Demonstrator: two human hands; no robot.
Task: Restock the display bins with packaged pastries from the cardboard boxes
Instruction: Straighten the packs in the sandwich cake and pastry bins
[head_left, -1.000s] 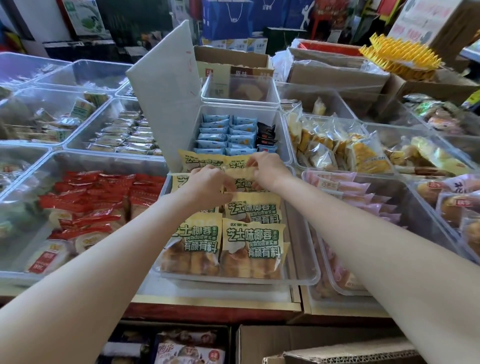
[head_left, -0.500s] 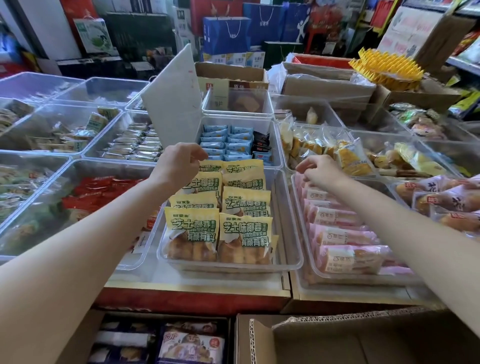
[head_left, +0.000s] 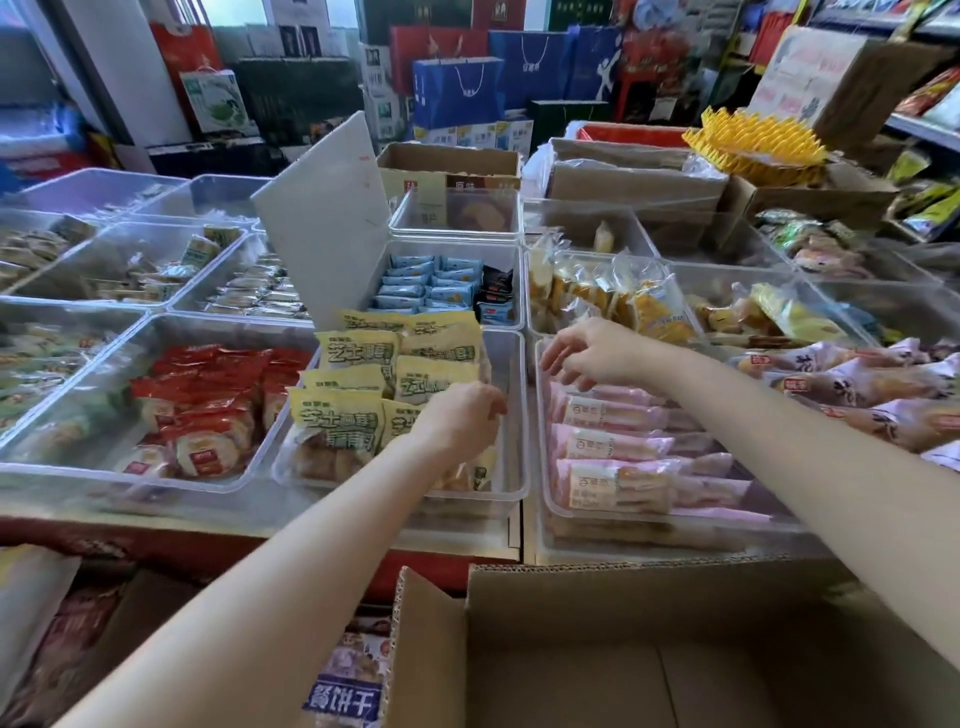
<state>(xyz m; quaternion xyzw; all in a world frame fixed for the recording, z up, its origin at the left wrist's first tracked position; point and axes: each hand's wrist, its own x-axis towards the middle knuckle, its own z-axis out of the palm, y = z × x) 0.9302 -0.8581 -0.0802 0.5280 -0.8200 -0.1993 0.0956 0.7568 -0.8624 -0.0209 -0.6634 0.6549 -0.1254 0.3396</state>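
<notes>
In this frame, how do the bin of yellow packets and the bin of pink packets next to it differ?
The yellow-packet bin holds short packets in two overlapping columns, with bare space along its right wall; the pink-packet bin holds long packets lying crosswise in one stack. The left hand reaches into the yellow-packet bin; the right hand hovers over the far end of the pink-packet bin. Both are clear plastic trays, side by side.

A snack shop: clear display bins (head_left: 511, 415) of packaged pastries (head_left: 343, 421) fill the counter, with gift bags (head_left: 457, 91) and cardboard boxes (head_left: 597, 649) stacked around
</notes>
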